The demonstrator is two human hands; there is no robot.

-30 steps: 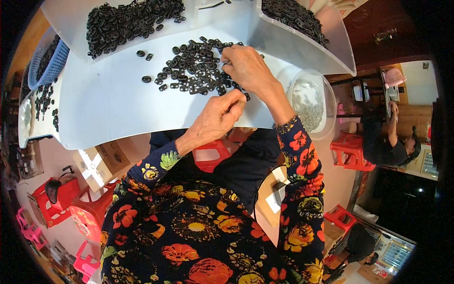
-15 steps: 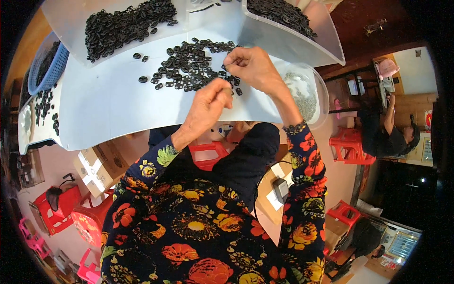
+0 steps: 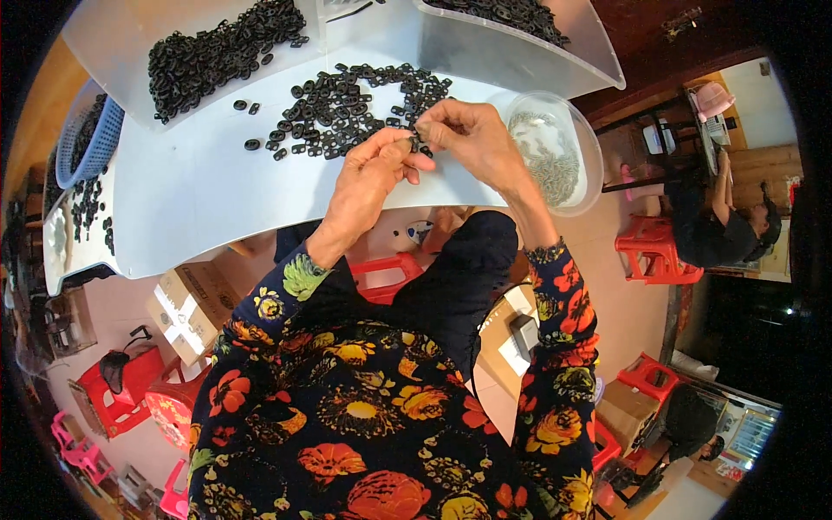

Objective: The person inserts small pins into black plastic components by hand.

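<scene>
From my end, L hand (image 3: 368,173) looks to pinch a small black piece (image 3: 413,141) btwn thumb & index, over the near-right edge of the loose pile (image 3: 334,113) on the white table (image 3: 199,191). R hand (image 3: 477,143) is right beside it, fingers bent in; can't tell if they're closed on smth.

Progress: I'd guess mid-run, 1 pc being worked, lots left in the pile, plus more in the far-left bin (image 3: 104,35) & far-right bin (image 3: 511,65). Can't tell finished pcs from unfinished. Clear round tub (image 3: 589,186) w/ tiny silvery bits sits to the right; blue basket (image 3: 100,143) w/ dark pcs far left.

Orientation: held pc mostly hidden by fingers, so its long axis & facing n/a. Pile pcs point every which way, mostly flat; the stray oval pc (image 3: 251,144) left of the pile has its long axis approx left-right.
</scene>
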